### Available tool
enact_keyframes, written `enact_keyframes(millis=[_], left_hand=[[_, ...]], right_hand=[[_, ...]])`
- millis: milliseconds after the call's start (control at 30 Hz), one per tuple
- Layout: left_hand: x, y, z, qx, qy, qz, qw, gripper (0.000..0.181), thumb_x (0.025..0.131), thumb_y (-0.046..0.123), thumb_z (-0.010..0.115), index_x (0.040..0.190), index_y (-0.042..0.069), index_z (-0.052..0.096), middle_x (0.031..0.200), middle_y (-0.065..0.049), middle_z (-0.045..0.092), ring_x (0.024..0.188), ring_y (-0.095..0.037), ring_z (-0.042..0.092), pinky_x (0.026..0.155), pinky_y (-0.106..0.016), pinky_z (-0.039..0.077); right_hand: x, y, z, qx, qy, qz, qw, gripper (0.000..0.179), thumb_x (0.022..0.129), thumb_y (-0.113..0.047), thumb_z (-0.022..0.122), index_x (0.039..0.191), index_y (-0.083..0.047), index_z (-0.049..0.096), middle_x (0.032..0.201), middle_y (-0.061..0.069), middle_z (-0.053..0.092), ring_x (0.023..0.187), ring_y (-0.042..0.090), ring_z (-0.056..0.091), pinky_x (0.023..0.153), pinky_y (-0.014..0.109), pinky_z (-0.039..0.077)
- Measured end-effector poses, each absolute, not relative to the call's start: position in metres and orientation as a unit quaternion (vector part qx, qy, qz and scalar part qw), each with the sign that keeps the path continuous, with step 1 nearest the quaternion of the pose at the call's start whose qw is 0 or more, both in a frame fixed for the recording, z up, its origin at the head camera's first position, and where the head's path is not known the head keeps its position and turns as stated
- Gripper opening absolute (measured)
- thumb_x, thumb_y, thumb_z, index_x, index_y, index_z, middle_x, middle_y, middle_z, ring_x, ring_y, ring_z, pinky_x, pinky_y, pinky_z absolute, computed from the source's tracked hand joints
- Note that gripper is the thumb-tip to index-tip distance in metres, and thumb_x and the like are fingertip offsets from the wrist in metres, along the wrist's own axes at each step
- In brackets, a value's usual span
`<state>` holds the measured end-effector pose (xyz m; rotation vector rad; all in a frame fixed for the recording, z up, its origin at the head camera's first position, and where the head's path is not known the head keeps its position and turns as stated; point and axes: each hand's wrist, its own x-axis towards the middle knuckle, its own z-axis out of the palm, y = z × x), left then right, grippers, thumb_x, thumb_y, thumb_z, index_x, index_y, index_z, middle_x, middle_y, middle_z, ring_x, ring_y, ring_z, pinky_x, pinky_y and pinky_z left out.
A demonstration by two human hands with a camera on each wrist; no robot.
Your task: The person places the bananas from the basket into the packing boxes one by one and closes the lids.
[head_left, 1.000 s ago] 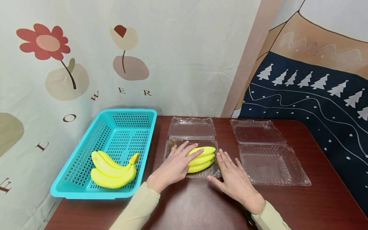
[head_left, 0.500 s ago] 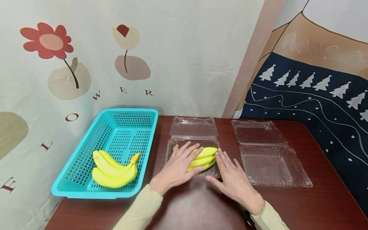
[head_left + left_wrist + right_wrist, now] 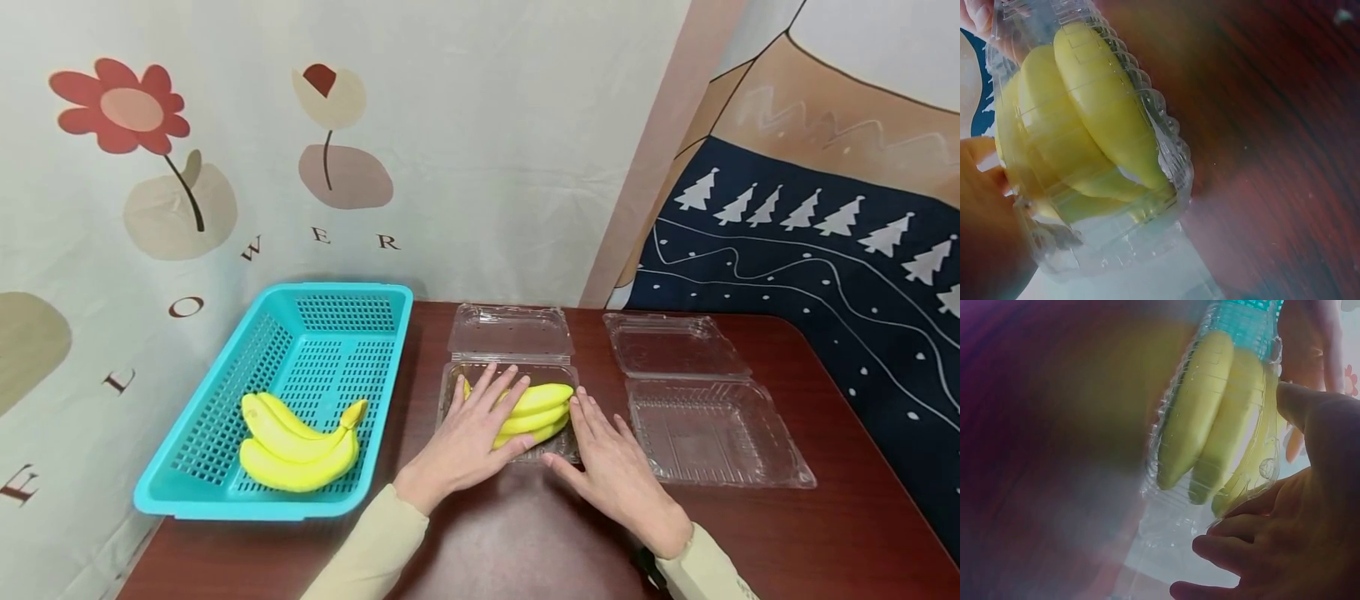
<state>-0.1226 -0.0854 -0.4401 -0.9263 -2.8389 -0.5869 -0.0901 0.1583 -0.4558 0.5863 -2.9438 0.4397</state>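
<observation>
A bunch of yellow bananas [image 3: 542,407] lies in the bottom half of a clear plastic clamshell box [image 3: 512,335], whose lid is folded back towards the wall. My left hand [image 3: 471,440] is spread over the left part of the bunch, fingers extended, hiding the stem end in the head view. At the box's right edge, my right hand [image 3: 617,471] has straight fingers, its fingertips right at the banana tips. Through the clear wall the bananas [image 3: 1072,125] show in the left wrist view. The right wrist view has the bananas [image 3: 1200,412] beside the right hand's spread fingers [image 3: 1229,553].
On the left stands a turquoise perforated basket [image 3: 390,392] holding another banana bunch [image 3: 300,450]. A second clamshell box [image 3: 705,429] lies unfolded on the right with nothing in it. Printed cloth [image 3: 495,150] hangs behind the dark red table [image 3: 517,533].
The box and its bananas have shifted slightly right, with my left hand moving along. My left thumb has swung over the near bananas. The right fingertips have come up close to the banana tips.
</observation>
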Motion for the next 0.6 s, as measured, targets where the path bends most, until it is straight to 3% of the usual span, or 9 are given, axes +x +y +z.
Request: enact_keyframes(millis=[267,600], left_hand=[[-0.121,-0.098,-0.439,-0.275,-0.931,-0.228,0.073,0.082,0.104,0.063,0.041,0.166,0.012,0.024,0.17,-0.013,0.024,0.157,-0.039,0.016,0.122,-0.066,0.011],[-0.12,-0.11,-0.442,-0.202,-0.907,-0.356,0.095,0.08,0.105,0.05,0.05,0.166,0.007,0.021,0.17,-0.012,0.023,0.157,-0.034,0.017,0.123,-0.062,0.013]], right_hand=[[-0.087,0.167,-0.455,0.197,-0.967,0.152,0.046,0.093,0.099,-0.062,0.058,0.157,0.007,0.036,0.164,0.022,0.032,0.149,0.033,0.038,0.115,0.066,0.033],[-0.084,0.175,-0.449,0.196,-0.965,0.173,0.026,0.092,0.099,-0.061,0.058,0.157,0.006,0.034,0.169,0.019,0.023,0.152,0.035,0.031,0.116,0.066,0.031]])
